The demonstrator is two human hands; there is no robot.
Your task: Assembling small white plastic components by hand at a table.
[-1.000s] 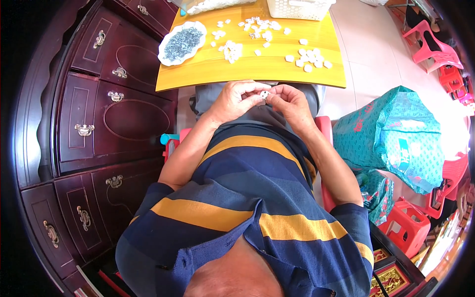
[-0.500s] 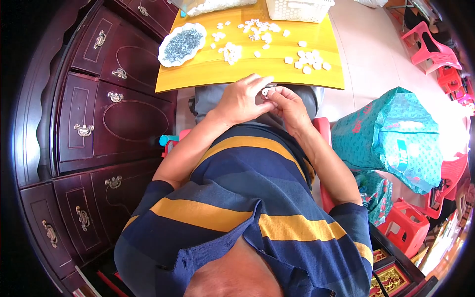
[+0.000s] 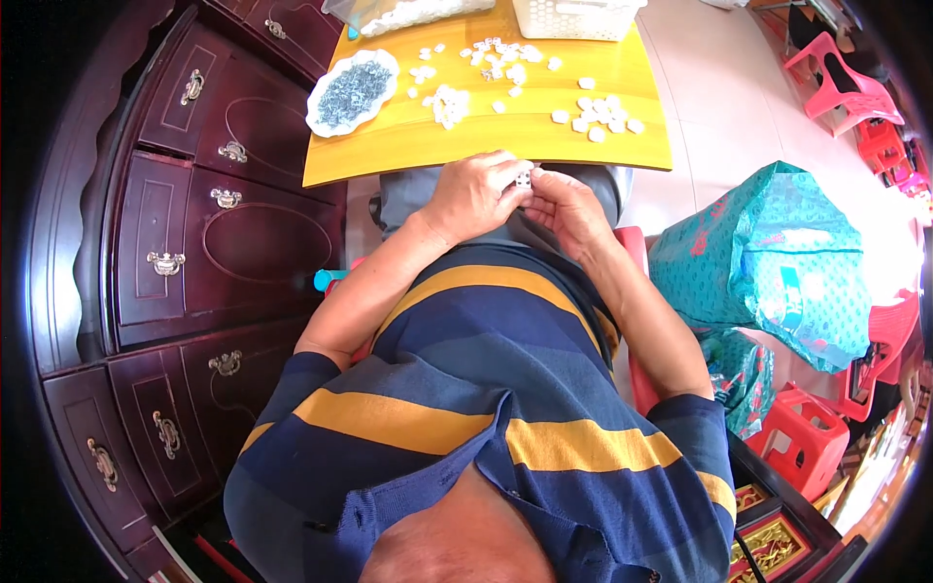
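Just in front of the yellow table's near edge, over my lap, both hands meet at a small white piece with dark holes or spots (image 3: 523, 180). The thumb and fingers of my left hand (image 3: 471, 197) pinch its left side. My right hand (image 3: 570, 207) has its thumb and forefinger closed at the right side of the same piece. Its exact kind is too small to make out. On the tabletop beyond lie loose small white pieces (image 3: 449, 105) in scattered groups, and a group of larger white rounded pieces (image 3: 604, 116) sits to the right.
A white scalloped dish (image 3: 313, 109) of small dark pieces stands at the yellow table's (image 3: 428, 157) left. Behind are a clear bag of white pieces (image 3: 418, 14) and a white basket (image 3: 573, 23). Dark wooden drawers (image 3: 262, 233) line the left; a teal bag (image 3: 758, 262) and red stools (image 3: 802, 442) stand right.
The white piece has turned between my fingers and now shows a face with several dark spots. My right fingers have shifted slightly at it; the view has moved a little.
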